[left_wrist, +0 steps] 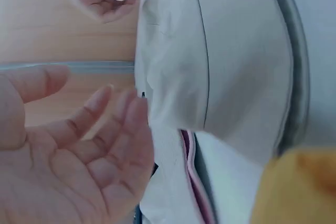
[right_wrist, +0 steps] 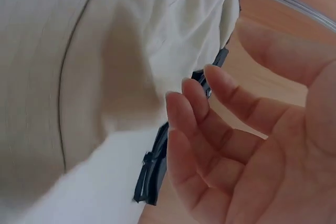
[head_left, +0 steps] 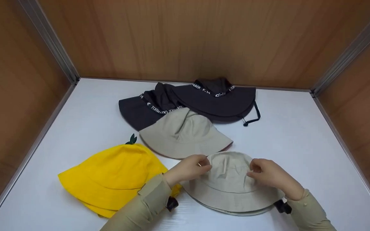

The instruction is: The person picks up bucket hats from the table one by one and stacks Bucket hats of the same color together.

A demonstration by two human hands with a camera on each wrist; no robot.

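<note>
The front hat (head_left: 231, 184) is lying between the left hand (head_left: 189, 167) and the right hand (head_left: 270, 173), the side hat (head_left: 117, 170) left of both; beyond them the middle hat (head_left: 185, 138) is overlapping the rear hats (head_left: 218, 107).

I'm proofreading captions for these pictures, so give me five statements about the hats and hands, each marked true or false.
1. The left hand and right hand flank the crown of the front beige bucket hat. True.
2. The left hand grips the yellow bucket hat. False: it holds nothing.
3. The rear beige bucket hat overlaps the left dark hat. True.
4. The black cord is attached to the yellow bucket hat. False: it extends from the right dark hat.
5. A green leaf shape tops the yellow bucket hat. True.
</note>
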